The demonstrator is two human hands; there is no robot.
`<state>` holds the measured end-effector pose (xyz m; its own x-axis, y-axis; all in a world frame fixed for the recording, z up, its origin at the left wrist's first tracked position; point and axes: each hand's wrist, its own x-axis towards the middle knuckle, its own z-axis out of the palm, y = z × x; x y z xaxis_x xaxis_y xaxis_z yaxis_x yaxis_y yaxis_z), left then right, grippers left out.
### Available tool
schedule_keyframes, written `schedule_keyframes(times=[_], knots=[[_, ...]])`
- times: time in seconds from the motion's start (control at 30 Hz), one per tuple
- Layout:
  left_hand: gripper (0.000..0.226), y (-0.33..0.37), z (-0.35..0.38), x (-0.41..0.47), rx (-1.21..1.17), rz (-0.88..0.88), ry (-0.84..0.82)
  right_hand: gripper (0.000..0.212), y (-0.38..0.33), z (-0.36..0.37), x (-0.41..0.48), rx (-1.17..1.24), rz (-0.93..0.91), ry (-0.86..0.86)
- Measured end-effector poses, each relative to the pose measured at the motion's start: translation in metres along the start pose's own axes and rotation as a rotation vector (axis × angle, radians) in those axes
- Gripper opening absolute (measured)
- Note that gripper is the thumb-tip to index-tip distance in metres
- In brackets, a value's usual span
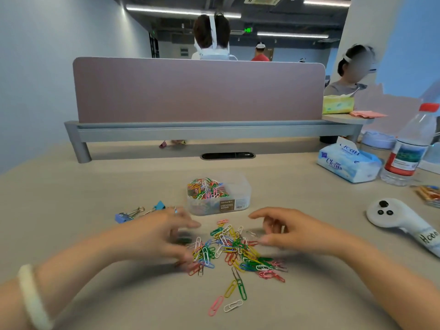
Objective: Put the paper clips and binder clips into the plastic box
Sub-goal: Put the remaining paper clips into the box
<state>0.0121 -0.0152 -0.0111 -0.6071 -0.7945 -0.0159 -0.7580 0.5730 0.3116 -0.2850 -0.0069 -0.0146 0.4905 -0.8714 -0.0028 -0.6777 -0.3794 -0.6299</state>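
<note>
Four loose paper clips (pixel 232 296) lay nearest, with bare table (pixel 83 198) around them. Beyond, the main pile (pixel 238 252) sat between the hands. The left hand (pixel 164 236) covered its left edge, fingers spread but blurred, so I could not tell whether they pinched a clip. The right hand (pixel 295 232) was at its right edge, fingers loosely curled, apart, holding nothing. Just behind stood the open plastic box (pixel 219 198), part-filled, with the binder clips (pixel 139 214) to its left.

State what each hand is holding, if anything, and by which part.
Nothing plainly held: left hand and right hand flank the paper clip pile, fingers loosely curled; blur hides the left fingertips.
</note>
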Motion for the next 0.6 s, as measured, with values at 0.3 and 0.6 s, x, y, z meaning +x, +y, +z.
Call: schedule_keyframes(times=[0.3, 0.6], knots=[[0.040, 0.013, 0.029, 0.010, -0.093, 0.006, 0.045, 0.052, -0.009, 0.027, 0.013, -0.246, -0.121, -0.084], [0.080, 0.023, 0.031, 0.006, -0.016, -0.096, 0.099, 0.087, -0.008, 0.018, 0.033, -0.426, -0.104, -0.143]])
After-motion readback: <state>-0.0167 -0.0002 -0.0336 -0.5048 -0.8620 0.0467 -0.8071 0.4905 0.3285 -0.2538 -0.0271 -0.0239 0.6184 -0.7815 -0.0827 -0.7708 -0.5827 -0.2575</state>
